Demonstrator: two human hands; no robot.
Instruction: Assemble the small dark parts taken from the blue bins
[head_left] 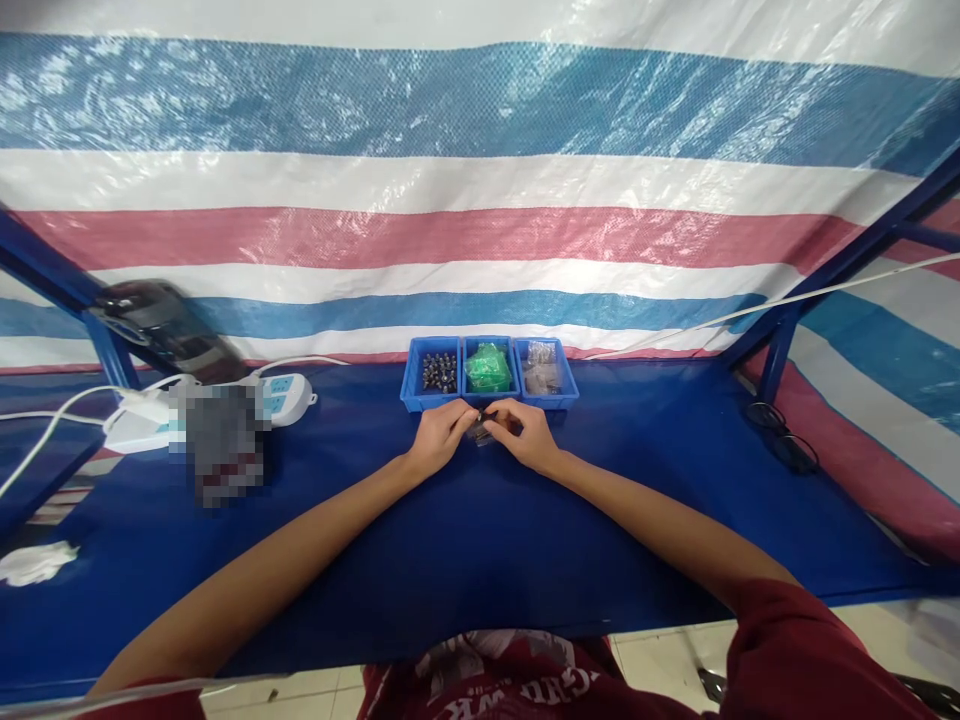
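Both hands meet just in front of three blue bins. My left hand point(439, 437) is closed, its thumb and finger pinching at a small dark piece point(487, 416). From the other side my right hand point(527, 434) pinches the same spot. A small clear plastic bag point(481, 434) shows between the fingertips; how the dark piece sits against it is partly hidden. The left bin point(409, 388) holds several small dark metal parts point(439, 372). Green plastic packets point(488, 368) fill the middle bin point(491, 398), and clear bags point(541, 368) lie in the right bin point(571, 385).
On the blue table point(450, 570), a white power strip point(289, 398) with cables lies at left, beside a blurred-out dark object point(225, 440). A dark bottle-like object point(169, 325) leans behind. Crumpled tissue point(37, 563) is at far left, glasses point(782, 437) at far right.
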